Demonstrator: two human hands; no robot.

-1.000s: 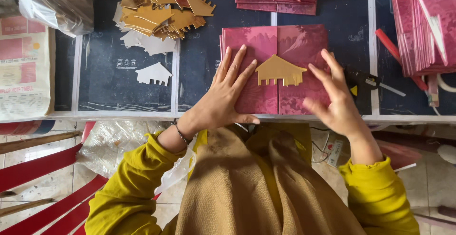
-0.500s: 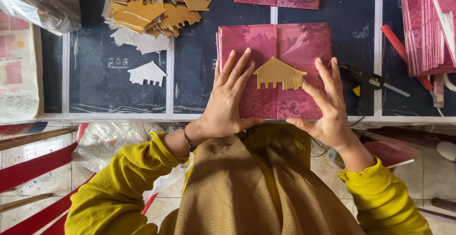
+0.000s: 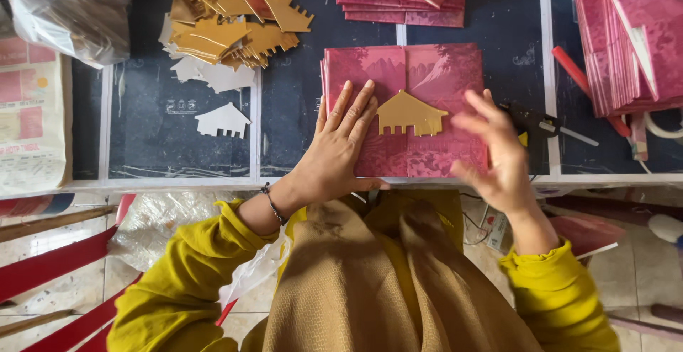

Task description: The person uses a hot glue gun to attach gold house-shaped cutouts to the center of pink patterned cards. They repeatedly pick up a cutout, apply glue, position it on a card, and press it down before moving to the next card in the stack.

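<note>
On the dark bench [image 3: 178, 146] the magenta card [image 3: 405, 110] lies under the left hand [image 3: 341, 146], fingers flat and spread. The right hand [image 3: 498, 153] (blurred) has lifted off — fingers open, empty — leaving the gold house cutout [image 3: 411, 114] seemingly stuck down.

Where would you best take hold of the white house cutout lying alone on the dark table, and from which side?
Judging by its pose, come from above: the white cutout lies flat and apart from the gold pile. Its toothed bottom edge gives fingertips a small purchase, so lift there or slide it toward the table edge, then pinch across the roof. The left hand is nearest.
</note>
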